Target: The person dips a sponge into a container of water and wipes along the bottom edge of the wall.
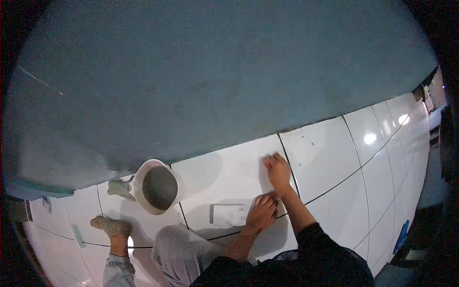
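My left hand (262, 211) rests low over the white floor tiles, its fingers stretched forward and apparently empty. Just beyond it, my right hand (278, 171) is at the tiles near a dark grout line, fingers curled in; whatever they may hold is too small or hidden to make out. A white rectangular block (228, 215) lies on the floor left of my left hand, touched by neither hand. Farther left stands a white bucket (179, 184) with dark grey liquid (160, 188) inside. A greyish cloth (121, 188) is at the bucket's left side.
A blue-grey wall (229, 76) rises in front, meeting the tiled floor (330, 148). My bent knee (179, 248) and patterned-sock foot (113, 226) are at the lower left. A pale green strip (77, 236) lies beyond the foot. A blue object (401, 237) is at the far right.
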